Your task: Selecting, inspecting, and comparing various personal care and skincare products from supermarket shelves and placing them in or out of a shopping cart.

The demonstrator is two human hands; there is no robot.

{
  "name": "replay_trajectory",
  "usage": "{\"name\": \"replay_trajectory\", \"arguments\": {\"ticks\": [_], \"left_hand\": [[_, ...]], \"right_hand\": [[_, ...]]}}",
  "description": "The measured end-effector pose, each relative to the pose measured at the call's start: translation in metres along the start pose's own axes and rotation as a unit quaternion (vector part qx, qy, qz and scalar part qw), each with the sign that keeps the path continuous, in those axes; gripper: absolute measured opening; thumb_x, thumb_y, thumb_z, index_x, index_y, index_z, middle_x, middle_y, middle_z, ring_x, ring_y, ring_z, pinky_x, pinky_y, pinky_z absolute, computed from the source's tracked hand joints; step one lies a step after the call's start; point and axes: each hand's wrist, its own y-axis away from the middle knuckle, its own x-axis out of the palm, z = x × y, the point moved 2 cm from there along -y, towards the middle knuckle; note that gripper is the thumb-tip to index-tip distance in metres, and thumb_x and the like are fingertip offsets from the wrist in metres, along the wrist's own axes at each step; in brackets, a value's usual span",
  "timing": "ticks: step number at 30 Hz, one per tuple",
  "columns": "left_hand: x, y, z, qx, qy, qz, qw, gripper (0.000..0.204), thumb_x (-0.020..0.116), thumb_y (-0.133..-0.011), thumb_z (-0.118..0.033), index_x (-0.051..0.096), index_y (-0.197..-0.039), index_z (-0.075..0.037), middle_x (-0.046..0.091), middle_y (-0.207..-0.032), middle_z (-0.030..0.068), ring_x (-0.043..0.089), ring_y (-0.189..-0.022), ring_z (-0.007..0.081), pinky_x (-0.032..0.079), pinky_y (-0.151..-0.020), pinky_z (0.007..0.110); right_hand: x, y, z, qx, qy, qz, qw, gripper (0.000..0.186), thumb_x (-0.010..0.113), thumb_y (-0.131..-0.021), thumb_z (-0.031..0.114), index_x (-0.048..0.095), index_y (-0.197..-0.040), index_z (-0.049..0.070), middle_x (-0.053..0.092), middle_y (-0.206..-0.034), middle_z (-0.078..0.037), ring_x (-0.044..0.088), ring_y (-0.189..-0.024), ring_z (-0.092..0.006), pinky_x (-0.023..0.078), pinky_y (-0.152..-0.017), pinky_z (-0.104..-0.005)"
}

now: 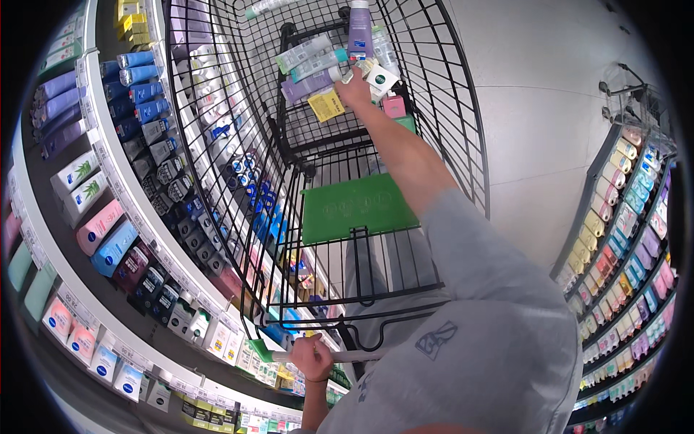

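My left hand [313, 358] is wrapped round the handle [354, 356] of a black wire shopping cart [473, 130]. Stretched deep into the basket, my right hand [353, 90] is closed among the goods; its fingertips are partly hidden, and what they grip is unclear. Close by lie a yellow packet [326, 105], a lilac tube [305, 87] and a white box with a dark round mark [382, 79]. A purple bottle with a white cap [359, 32] stands just beyond. Pale tubes [302, 53] lie to the left, and a small pink box [394, 107] to the right.
A green plastic flap [354, 210] sits inside the cart's near end. Shelves [108, 173] packed with bottles, tubes and boxes run close along the left. Another stocked shelf [622, 239] stands at the right, with a second cart [636, 108] behind it. Pale floor [531, 108] lies between.
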Motion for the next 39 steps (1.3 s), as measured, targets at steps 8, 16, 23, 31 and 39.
{"name": "replay_trajectory", "arguments": {"ticks": [8,16,23,31,39], "left_hand": [[-0.003,0.001,-0.001,-0.031,-0.026,0.046,0.998,0.012,0.053,-0.082,-0.003,0.064,-0.081,-0.001,0.059,-0.07,0.0128,0.056,-0.06,0.0301,0.042,-0.053,0.039],[-0.004,-0.003,0.0,-0.01,-0.019,0.044,0.999,0.012,0.052,-0.084,-0.003,0.064,-0.082,0.0,0.059,-0.071,0.0136,0.056,-0.061,0.03,0.043,-0.053,0.039],[-0.004,-0.002,0.003,-0.023,-0.023,0.048,0.998,0.012,0.052,-0.079,0.001,0.063,-0.082,0.001,0.06,-0.074,0.0145,0.056,-0.064,0.0324,0.044,-0.057,0.041],[-0.003,0.0,0.004,-0.034,-0.02,0.043,0.998,0.012,0.052,-0.082,0.0,0.064,-0.082,0.0,0.06,-0.074,0.0137,0.056,-0.064,0.0316,0.044,-0.057,0.041],[-0.003,-0.005,0.005,-0.027,-0.02,0.032,0.999,0.012,0.054,-0.076,-0.001,0.064,-0.082,-0.002,0.061,-0.072,0.0116,0.057,-0.062,0.0297,0.044,-0.054,0.04]], "right_hand": [[0.003,-0.014,-0.007,-0.012,0.049,0.037,0.998,0.058,0.067,-0.077,0.037,0.044,-0.126,0.017,0.055,-0.109,-0.032,0.054,-0.107,-0.0466,0.045,-0.093,-0.0488],[-0.009,0.019,-0.027,-0.095,-0.006,-0.077,0.992,0.045,0.065,-0.081,0.02,0.042,-0.119,0.013,0.053,-0.103,-0.032,0.052,-0.097,-0.0475,0.042,-0.087,-0.052],[-0.065,0.044,0.008,-0.03,-0.007,-0.079,0.996,0.061,0.07,-0.076,0.017,0.039,-0.128,0.007,0.053,-0.115,-0.023,0.053,-0.109,-0.0407,0.046,-0.09,-0.0477],[-0.058,-0.021,-0.006,-0.151,0.291,-0.169,0.929,0.055,0.076,-0.073,0.028,0.054,-0.12,0.013,0.029,-0.138,-0.027,0.039,-0.12,-0.0439,0.031,-0.104,-0.0542],[-0.046,-0.025,-0.018,-0.047,0.288,-0.067,0.954,0.06,0.077,-0.073,0.038,0.056,-0.124,0.017,0.03,-0.133,-0.026,0.037,-0.12,-0.0453,0.041,-0.098,-0.0508]]}}
